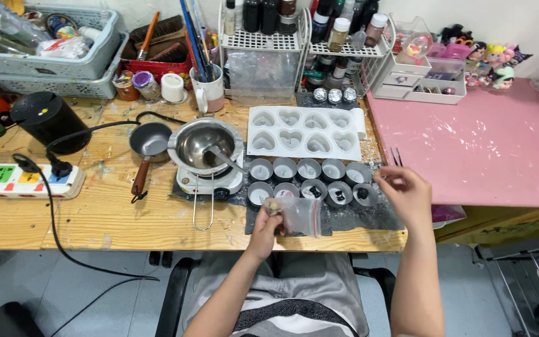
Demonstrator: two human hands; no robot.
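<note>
Nearest the viewer, the left hand pinches the mouth of a small clear zip bag above the table edge, while the right hand, fingertips drawn together as if pinching something too small to make out, hovers beside the two rows of round tins. The step appears to be dropping small pieces into the tins; the next placement calls for fine aim over one tin. Beyond lie the white heart mould and metal melting pot.
</note>
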